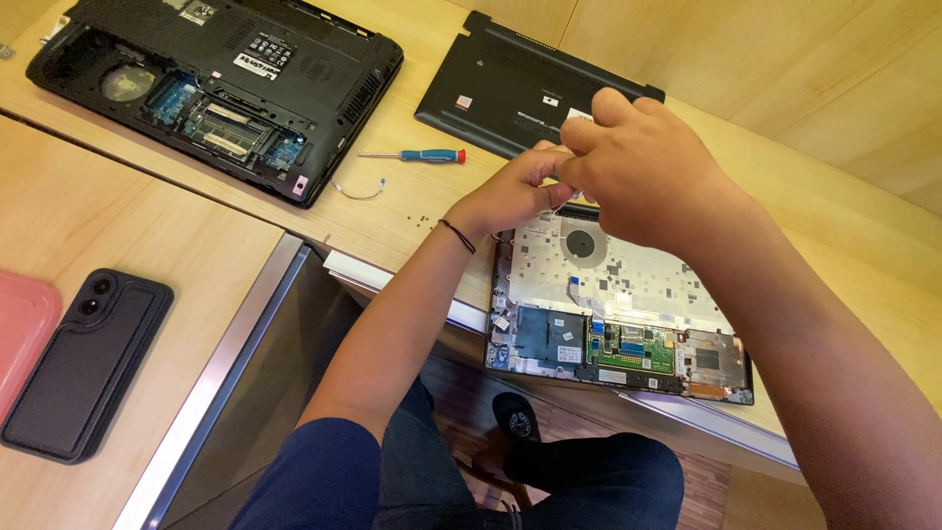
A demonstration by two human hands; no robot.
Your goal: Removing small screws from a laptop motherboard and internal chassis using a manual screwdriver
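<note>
Left hand [510, 191] and right hand [643, 172] together, fingertips pinched over far edge of opened laptop chassis [613, 314] on wooden worktop [412, 211], pinched item hidden, screwdriver [417, 155] near, black bottom cover [510, 83] beyond.

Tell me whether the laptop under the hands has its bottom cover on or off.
Off: the laptop shows its green circuit board and fan.

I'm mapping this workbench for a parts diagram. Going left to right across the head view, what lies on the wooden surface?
Pink item at the edge → black phone → opened black laptop, underside up → screwdriver → left hand → right hand, both over the stripped laptop chassis.
</note>
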